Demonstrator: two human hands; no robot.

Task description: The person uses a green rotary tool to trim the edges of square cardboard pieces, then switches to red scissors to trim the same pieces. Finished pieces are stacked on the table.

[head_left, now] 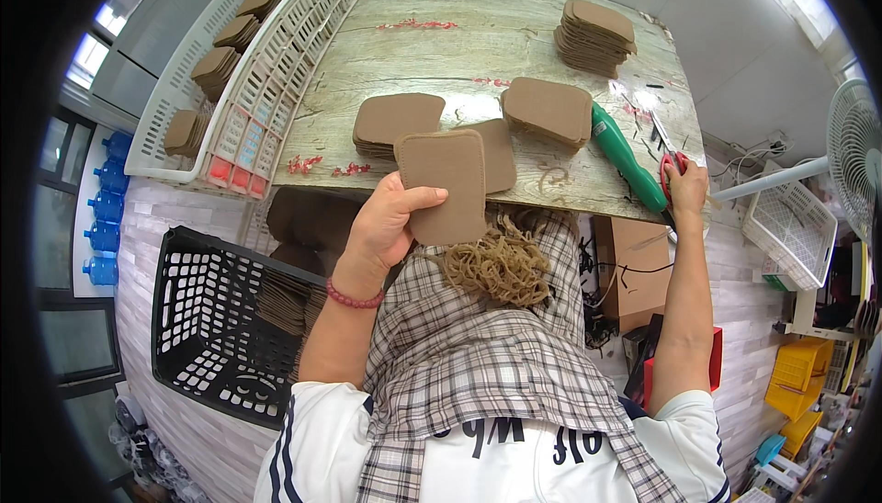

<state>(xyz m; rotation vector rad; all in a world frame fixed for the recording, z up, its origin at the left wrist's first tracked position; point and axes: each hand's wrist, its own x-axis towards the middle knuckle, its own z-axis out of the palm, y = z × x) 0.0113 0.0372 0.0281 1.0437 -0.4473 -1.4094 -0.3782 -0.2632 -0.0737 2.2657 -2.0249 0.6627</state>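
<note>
My left hand [384,216] pinches a brown stitched fabric piece [446,186] with rounded corners, thumb on its face, above the table's near edge. Another brown piece [498,154] lies flat on the table behind it. Out to the right, my right hand [685,187] is closed at the red handles of the scissors [672,159], whose blades point away from me on the table. Beside them lies a green handheld tool [628,158] with a cord. Stacks of like pieces stand on the table: a left stack [397,122], a middle stack [548,110] and a far stack [595,36].
Tangled brown thread [501,266] lies on my plaid apron. At the left stand a white basket [276,67] with several stacks and a black crate [220,333] with more pieces. A fan [853,158] and a cardboard box [634,273] are at the right.
</note>
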